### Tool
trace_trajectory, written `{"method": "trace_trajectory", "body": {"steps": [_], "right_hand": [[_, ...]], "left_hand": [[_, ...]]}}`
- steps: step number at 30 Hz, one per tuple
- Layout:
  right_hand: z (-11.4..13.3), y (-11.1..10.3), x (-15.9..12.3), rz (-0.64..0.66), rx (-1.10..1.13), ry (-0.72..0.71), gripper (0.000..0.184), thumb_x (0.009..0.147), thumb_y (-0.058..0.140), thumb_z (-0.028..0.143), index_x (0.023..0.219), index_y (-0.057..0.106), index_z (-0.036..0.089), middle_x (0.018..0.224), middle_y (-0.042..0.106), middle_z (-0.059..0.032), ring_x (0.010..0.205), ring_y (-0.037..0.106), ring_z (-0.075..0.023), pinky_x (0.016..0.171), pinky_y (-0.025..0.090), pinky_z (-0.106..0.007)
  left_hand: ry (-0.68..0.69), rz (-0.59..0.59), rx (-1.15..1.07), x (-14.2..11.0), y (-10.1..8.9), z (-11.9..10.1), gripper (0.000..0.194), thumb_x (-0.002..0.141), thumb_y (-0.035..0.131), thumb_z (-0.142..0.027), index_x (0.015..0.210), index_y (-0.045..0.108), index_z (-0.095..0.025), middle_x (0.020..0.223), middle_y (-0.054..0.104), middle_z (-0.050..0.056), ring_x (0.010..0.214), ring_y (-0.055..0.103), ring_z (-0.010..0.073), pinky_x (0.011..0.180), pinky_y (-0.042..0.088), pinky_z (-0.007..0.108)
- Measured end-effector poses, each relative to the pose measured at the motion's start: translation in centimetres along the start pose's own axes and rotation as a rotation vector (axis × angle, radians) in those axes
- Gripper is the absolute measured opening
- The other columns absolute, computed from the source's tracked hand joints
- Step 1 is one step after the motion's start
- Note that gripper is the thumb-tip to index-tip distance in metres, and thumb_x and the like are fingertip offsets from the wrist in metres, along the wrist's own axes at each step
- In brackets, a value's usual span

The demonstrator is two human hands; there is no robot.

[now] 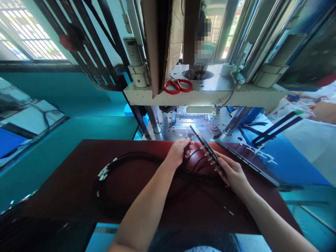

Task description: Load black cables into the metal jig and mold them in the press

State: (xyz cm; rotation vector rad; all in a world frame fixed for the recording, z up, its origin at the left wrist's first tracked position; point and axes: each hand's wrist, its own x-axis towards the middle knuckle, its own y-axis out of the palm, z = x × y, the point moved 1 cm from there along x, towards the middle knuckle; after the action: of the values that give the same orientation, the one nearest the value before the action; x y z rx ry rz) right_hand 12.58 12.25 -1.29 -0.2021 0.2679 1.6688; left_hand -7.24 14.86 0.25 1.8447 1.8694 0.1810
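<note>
My right hand (232, 173) is closed around the near end of a dark, narrow metal bar (207, 147), which slants up and to the left. Several small metal connectors with black cables stick out along the bar's left side. Left of it, my left hand (180, 151) is closed in a pinch on a black cable, whose small metal end pokes out above the fingers. A large coil of black cable (126, 155) with white tags (104, 171) lies on the dark red table (70, 182), partly beneath my left forearm. A second long dark bar (249, 162) rests right of my right hand.
Beyond the table stands a press with a pale metal plate (152, 98) and a lit mould area (194, 120). Red-handled scissors (178, 86) and cardboard (170, 42) are on the plate. White plastic pieces (258, 152) and black strips (278, 129) lie on the blue surface at right.
</note>
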Motion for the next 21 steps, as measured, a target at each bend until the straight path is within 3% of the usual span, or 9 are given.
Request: {"method": "trace_trajectory", "body": {"steps": [2,5,8,11,15,19,21], "right_hand": [[0.0,0.0,0.0,-0.001,-0.006,0.001,0.057,0.067,0.068,0.052,0.115,0.062,0.022,0.064,0.060,0.0007,0.042,0.046,-0.0047,0.031,0.031,-0.011],[0.0,-0.1,0.0,0.008,-0.018,-0.006,0.058,0.067,0.067,0.052,0.116,0.061,0.022,0.062,0.059,0.0010,0.041,0.046,-0.0055,0.029,0.030,-0.012],[-0.2,-0.1,0.1,0.021,-0.008,-0.017,0.056,0.069,0.067,0.051,0.117,0.061,0.023,0.064,0.061,0.0004,0.042,0.047,-0.0055,0.031,0.031,-0.012],[-0.3,-0.2,0.2,0.023,0.005,-0.001,0.055,0.069,0.067,0.051,0.116,0.061,0.024,0.071,0.064,-0.0008,0.044,0.049,-0.0059,0.033,0.035,-0.013],[-0.5,-0.3,0.4,0.046,-0.002,-0.034,0.054,0.069,0.068,0.049,0.116,0.061,0.024,0.078,0.066,-0.0017,0.046,0.049,-0.0055,0.040,0.041,-0.016],[-0.9,-0.7,0.7,0.100,-0.122,-0.070,0.057,0.074,0.063,0.051,0.122,0.057,0.021,0.058,0.059,0.0017,0.036,0.038,-0.0039,0.032,0.028,-0.015],[-1.0,-0.9,0.8,0.104,-0.119,-0.044,0.056,0.075,0.062,0.051,0.124,0.055,0.023,0.057,0.059,0.0022,0.035,0.038,-0.0038,0.030,0.025,-0.014]], "left_hand": [[0.018,-0.033,0.086,0.3,0.3,0.6,0.033,0.061,0.063,-0.044,0.064,0.053,-0.013,0.051,0.046,-0.004,0.037,0.033,0.0030,0.036,0.018,0.017],[0.154,-0.161,0.318,0.8,0.9,1.4,0.029,0.065,0.060,-0.039,0.055,0.049,-0.015,0.047,0.045,-0.004,0.040,0.034,0.0046,0.041,0.022,0.019],[0.322,-0.283,0.558,1.1,1.3,1.8,0.026,0.069,0.056,-0.036,0.054,0.052,-0.015,0.049,0.047,-0.004,0.050,0.039,0.0072,0.049,0.027,0.020],[0.353,-0.314,0.691,1.2,1.5,1.9,0.026,0.071,0.054,-0.035,0.054,0.052,-0.015,0.049,0.045,-0.004,0.051,0.039,0.0081,0.051,0.026,0.021],[0.338,-0.317,0.708,1.2,1.6,1.9,0.026,0.070,0.055,-0.033,0.051,0.050,-0.016,0.047,0.043,-0.005,0.050,0.038,0.0081,0.050,0.025,0.021],[0.338,-0.240,0.605,1.3,1.7,1.9,0.024,0.071,0.053,-0.031,0.052,0.051,-0.016,0.049,0.048,-0.004,0.050,0.042,0.0084,0.050,0.028,0.021],[0.329,-0.190,0.527,1.3,1.7,1.6,0.022,0.071,0.054,-0.032,0.057,0.054,-0.015,0.053,0.051,-0.003,0.052,0.045,0.0084,0.051,0.031,0.020]]}}
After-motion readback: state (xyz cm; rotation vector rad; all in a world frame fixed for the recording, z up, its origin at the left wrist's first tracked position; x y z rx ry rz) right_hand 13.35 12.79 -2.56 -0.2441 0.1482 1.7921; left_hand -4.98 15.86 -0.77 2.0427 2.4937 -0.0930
